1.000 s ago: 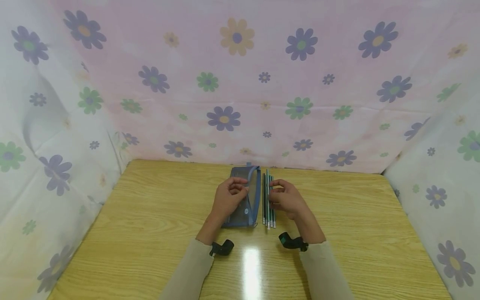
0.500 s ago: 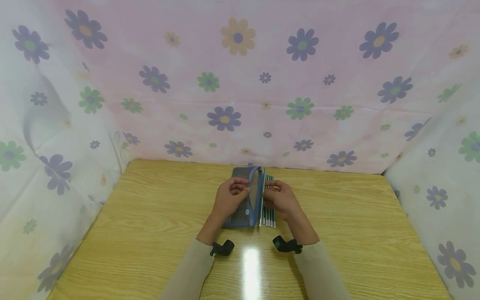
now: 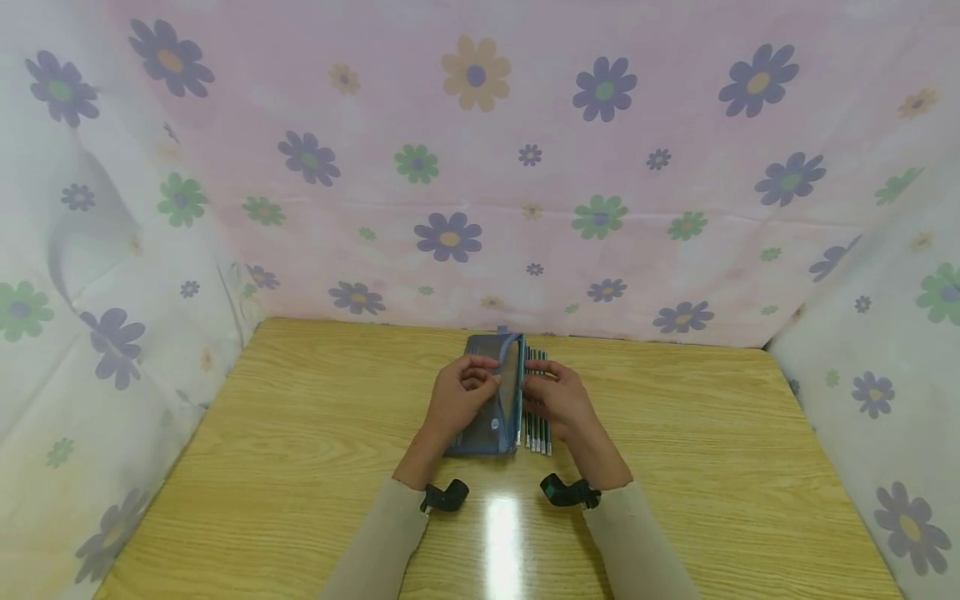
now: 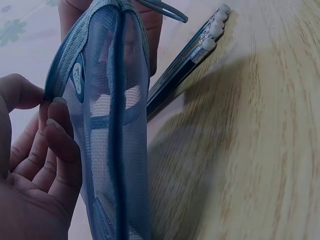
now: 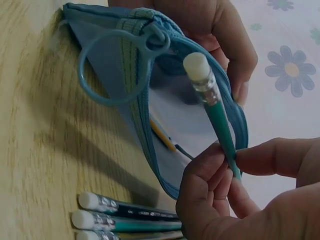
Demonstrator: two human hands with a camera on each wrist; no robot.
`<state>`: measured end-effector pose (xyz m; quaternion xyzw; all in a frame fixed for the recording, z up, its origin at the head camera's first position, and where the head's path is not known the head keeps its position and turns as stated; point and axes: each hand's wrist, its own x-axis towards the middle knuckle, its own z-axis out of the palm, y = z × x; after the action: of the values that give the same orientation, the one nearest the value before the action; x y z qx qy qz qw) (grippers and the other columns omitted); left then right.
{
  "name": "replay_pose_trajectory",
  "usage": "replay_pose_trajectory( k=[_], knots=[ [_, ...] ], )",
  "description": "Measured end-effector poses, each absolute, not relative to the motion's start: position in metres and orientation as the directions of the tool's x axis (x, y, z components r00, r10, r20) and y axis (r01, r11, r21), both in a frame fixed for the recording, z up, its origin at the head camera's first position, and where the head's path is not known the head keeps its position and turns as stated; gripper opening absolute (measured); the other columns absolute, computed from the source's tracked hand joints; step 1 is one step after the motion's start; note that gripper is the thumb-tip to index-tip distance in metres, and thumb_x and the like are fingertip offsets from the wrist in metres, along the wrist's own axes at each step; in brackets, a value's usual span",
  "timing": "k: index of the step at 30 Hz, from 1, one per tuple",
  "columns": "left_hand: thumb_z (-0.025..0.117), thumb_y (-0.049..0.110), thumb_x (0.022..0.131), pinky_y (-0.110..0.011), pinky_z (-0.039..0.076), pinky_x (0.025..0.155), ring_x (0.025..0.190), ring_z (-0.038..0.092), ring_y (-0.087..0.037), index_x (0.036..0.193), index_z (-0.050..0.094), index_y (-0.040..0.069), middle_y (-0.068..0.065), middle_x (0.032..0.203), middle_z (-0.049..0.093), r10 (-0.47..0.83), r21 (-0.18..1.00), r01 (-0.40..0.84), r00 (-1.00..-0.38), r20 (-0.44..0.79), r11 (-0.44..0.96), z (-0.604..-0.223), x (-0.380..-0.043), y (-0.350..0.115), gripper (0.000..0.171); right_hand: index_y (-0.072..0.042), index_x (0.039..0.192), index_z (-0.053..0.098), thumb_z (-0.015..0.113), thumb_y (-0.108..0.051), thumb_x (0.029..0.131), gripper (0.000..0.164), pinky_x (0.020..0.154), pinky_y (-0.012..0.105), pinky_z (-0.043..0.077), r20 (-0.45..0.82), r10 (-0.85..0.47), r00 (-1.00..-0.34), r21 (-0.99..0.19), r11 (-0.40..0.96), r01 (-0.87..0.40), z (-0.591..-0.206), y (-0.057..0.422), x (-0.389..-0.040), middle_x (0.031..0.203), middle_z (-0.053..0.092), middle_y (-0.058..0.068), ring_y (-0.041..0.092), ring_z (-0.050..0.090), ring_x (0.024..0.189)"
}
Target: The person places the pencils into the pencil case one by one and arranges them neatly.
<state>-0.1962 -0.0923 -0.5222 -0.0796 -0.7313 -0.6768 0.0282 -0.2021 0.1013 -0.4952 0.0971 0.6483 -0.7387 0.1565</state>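
A green pencil (image 5: 218, 122) is slanting across the open mouth of the case right of centre in the right wrist view, its white eraser pointing up; whether its far end is reaching inside, I cannot tell. The right hand (image 3: 562, 404) is pinching it, thumb and fingers clamped together on the green shaft. The blue mesh pencil case (image 3: 480, 437) is resting just below the centre of the head view, its zipped opening facing right. The left hand (image 3: 456, 398) is gripping the edge of that opening, thumb and finger closed on the rim. A ring pull (image 5: 112, 101) is hanging from the zip in the upper left of the right wrist view, and something thin and yellow (image 5: 162, 134) is showing through the mouth. More pencils (image 3: 538, 446) are lying side by side just right of the case, partly under the right hand, eraser ends pointing toward the bottom of the head view. Everything is sitting on a wooden table (image 3: 315, 400), and a flowered cloth (image 3: 480, 279) is filling the upper half of the head view.
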Motion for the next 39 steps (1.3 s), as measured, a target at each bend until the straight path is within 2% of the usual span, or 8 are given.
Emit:
replay_pose_trajectory(
  k=[5,16,26,33,39],
  knots=[
    [0.074,0.006,0.099,-0.025,0.05,0.057,0.068,0.061,-0.015,0.12,0.073,-0.001,-0.016,0.095,0.071,0.088,0.984,0.161,-0.984,0.154,0.072,-0.522,-0.195,-0.092,0.022,0.004,0.145,0.056,0.062,-0.002,0.103,0.043,0.073,0.03,0.057,-0.347,-0.092,-0.933,-0.927,-0.114,0.356,-0.497,0.099,-0.201,0.102,0.064,0.009,0.016,0.063,0.083],
    [0.075,0.009,0.098,-0.027,0.053,0.057,0.069,0.065,-0.016,0.117,0.074,0.006,-0.009,0.093,0.071,0.1,0.98,0.169,-0.982,0.159,0.104,-0.523,-0.195,-0.091,0.019,0.007,0.14,0.058,0.064,0.002,0.102,0.039,0.071,0.028,0.059,-0.312,-0.051,-0.949,-0.945,-0.088,0.315,-0.502,0.091,-0.202,0.11,0.065,0.016,0.015,0.068,0.081],
    [0.076,0.008,0.097,-0.027,0.052,0.06,0.072,0.066,-0.017,0.117,0.074,0.005,-0.009,0.093,0.072,0.106,0.974,0.193,-0.978,0.182,0.115,-0.524,-0.195,-0.091,0.02,0.008,0.136,0.06,0.063,0.004,0.1,0.036,0.072,0.03,0.06,-0.258,-0.034,-0.966,-0.965,-0.029,0.259,-0.501,0.086,-0.198,0.104,0.066,0.016,0.018,0.07,0.08],
    [0.076,0.01,0.098,-0.026,0.052,0.062,0.076,0.067,-0.017,0.119,0.073,0.002,-0.01,0.095,0.072,0.107,0.977,0.185,-0.979,0.173,0.109,-0.525,-0.196,-0.091,0.023,0.009,0.134,0.061,0.064,0.005,0.098,0.036,0.076,0.037,0.062,-0.214,-0.029,-0.976,-0.977,0.005,0.214,-0.499,0.083,-0.196,0.104,0.065,0.018,0.025,0.07,0.083],
    [0.074,0.004,0.098,-0.023,0.049,0.061,0.073,0.063,-0.018,0.119,0.072,-0.003,-0.019,0.095,0.071,0.098,0.982,0.169,-0.982,0.16,0.09,-0.506,-0.187,-0.089,0.022,0.012,0.134,0.06,0.063,0.007,0.098,0.036,0.083,0.042,0.063,-0.2,-0.043,-0.979,-0.98,-0.004,0.201,-0.497,0.083,-0.195,0.104,0.063,0.018,0.029,0.07,0.087]
  ],
)
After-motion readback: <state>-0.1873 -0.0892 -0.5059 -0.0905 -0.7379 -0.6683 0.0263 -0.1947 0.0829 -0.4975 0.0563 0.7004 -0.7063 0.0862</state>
